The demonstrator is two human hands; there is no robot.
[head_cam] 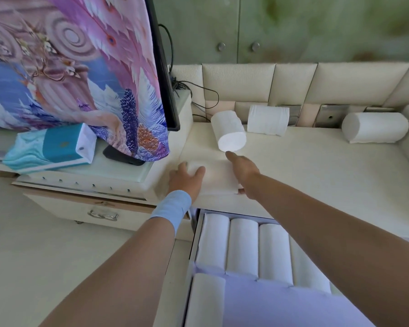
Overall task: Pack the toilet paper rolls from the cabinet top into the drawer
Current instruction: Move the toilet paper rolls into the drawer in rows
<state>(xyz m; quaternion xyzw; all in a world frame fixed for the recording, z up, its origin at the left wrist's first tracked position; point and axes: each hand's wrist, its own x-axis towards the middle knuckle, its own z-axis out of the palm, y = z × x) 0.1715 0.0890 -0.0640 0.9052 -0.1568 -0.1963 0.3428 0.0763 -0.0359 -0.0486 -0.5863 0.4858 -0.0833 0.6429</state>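
A white toilet paper roll [214, 177] lies on its side near the front edge of the cream cabinet top [316, 166]. My left hand [187, 181] grips its left end and my right hand [244, 175] holds its right end, index finger stretched forward. Three more rolls lie farther back: one [228, 131] just beyond my right fingertip, one [267, 120] against the padded back, one [376, 127] at the far right. Below, the open drawer [194, 244] holds several rolls [242, 246] packed side by side.
A screen draped in a patterned cloth [80, 67] stands on the raised left unit, with a blue tissue pack [50, 149] and a dark phone [121, 156] at its foot. Cables [194, 90] run behind. A shut drawer with a metal handle [103, 214] is lower left.
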